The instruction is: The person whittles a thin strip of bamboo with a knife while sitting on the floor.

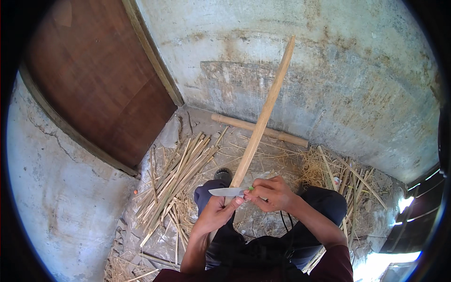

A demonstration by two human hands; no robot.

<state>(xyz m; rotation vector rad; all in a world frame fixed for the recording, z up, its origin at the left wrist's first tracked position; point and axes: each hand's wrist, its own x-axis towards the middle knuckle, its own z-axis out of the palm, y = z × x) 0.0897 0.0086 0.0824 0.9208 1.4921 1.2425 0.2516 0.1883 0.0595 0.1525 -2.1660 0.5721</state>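
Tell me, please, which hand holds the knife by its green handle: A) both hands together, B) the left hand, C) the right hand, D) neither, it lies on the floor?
C: the right hand has its grip on the green handle end of the knife, whose blade points to the person's left across the long bamboo strip, while the left hand holds the strip from below.

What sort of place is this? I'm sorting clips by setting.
Probably a rough corner workspace for bamboo craft: bare stained concrete walls, a wooden door, split bamboo strips and shavings on the floor. The left hand holds a bamboo slat; the right hand holds a knife.
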